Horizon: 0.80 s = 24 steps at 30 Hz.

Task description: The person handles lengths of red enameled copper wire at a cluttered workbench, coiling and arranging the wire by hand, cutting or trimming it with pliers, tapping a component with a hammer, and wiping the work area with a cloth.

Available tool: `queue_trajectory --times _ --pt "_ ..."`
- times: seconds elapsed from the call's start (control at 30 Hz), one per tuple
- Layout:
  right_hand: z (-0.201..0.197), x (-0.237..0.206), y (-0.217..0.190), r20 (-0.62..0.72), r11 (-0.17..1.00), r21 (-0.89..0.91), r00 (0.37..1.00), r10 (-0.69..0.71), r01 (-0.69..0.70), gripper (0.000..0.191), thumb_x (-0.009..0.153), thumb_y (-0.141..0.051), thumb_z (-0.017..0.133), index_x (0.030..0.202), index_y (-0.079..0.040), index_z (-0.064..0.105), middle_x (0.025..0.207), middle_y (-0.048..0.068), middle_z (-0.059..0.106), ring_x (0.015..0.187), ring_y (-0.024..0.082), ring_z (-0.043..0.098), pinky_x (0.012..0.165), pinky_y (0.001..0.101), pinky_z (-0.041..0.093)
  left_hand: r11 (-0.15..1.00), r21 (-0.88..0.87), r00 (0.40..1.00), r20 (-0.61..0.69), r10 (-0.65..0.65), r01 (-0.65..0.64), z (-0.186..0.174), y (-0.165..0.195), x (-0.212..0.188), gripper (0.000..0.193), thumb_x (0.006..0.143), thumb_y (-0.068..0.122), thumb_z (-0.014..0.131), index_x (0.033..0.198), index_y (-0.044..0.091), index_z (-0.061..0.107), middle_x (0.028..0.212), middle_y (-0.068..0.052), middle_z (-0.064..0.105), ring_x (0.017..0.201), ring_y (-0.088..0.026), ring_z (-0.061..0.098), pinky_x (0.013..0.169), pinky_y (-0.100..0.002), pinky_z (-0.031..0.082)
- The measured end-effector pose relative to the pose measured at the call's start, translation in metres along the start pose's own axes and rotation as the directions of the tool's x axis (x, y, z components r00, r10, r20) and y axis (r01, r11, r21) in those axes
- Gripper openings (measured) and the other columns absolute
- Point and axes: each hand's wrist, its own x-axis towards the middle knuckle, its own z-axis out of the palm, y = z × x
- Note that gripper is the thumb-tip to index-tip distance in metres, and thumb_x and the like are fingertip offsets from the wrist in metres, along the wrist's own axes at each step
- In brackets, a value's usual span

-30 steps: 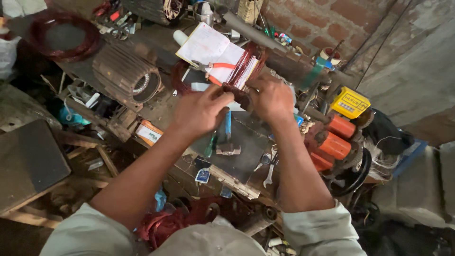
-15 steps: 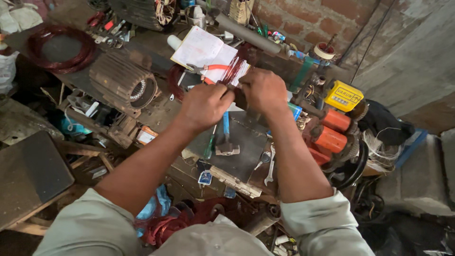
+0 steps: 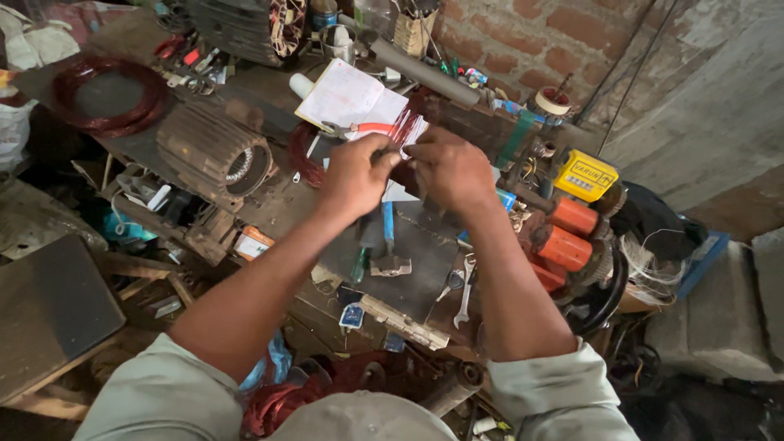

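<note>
- Nearest the person, at the front edge of the cluttered workbench (image 3: 269, 208), a dark metal plate (image 3: 408, 273) carries a hammer (image 3: 390, 245) with a blue handle, a green-handled screwdriver (image 3: 360, 265) and a spanner (image 3: 465, 292).
- Above the plate, the left hand (image 3: 356, 175) and right hand (image 3: 451, 169) meet — both with fingers curled tight, pinching a bundle of reddish copper wire (image 3: 406, 128) between them.
- Just beyond the hands lies an open notebook (image 3: 347, 96), with red-handled pliers (image 3: 359, 128) across it.
- To the left, a ribbed motor housing (image 3: 208, 155) lies on its side; farther left — a coil of dark red wire (image 3: 106, 94).
- At the right edge stand two orange cylinders (image 3: 567, 233) and a yellow meter (image 3: 585, 175).
- A brick wall (image 3: 531, 37) backs the bench.
</note>
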Motion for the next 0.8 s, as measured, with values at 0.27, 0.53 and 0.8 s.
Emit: queue_trajectory --times 0.27,0.53,0.8 --pt "0.001 0.005 0.013 -0.04 0.988 0.142 0.998 -0.049 0.054 0.018 0.083 -0.009 0.076 0.1 -0.006 0.077 0.098 0.013 0.073 0.091 0.036 0.07 0.08 0.0444 0.056 0.869 -0.449 0.975 0.171 -0.145 0.208 0.007 -0.027 0.014 0.013 0.092 0.014 0.073 0.099 0.002 0.075 0.087 0.0 0.073 0.082 -0.006 0.063 0.077 -0.026 0.053" --pt "0.002 0.007 0.016 -0.046 0.987 0.159 0.999 -0.015 0.022 0.015 0.084 -0.01 0.078 0.098 -0.006 0.078 0.092 0.015 0.073 0.086 0.037 0.07 0.077 0.045 0.055 0.971 -0.224 0.99 0.093 0.105 -0.082 -0.011 0.001 0.017 0.022 0.088 0.009 0.072 0.109 0.002 0.07 0.104 -0.009 0.076 0.1 -0.021 0.072 0.09 -0.036 0.055" --pt "0.0 0.009 0.013 -0.031 0.984 0.176 1.0 -0.004 0.009 0.018 0.079 -0.01 0.078 0.096 -0.008 0.079 0.09 0.016 0.073 0.082 0.037 0.071 0.073 0.0444 0.056 0.997 0.046 0.974 0.219 0.057 -0.069 -0.023 0.024 0.028 0.015 0.09 0.008 0.073 0.104 0.006 0.069 0.092 -0.015 0.074 0.087 -0.033 0.071 0.074 -0.041 0.053"
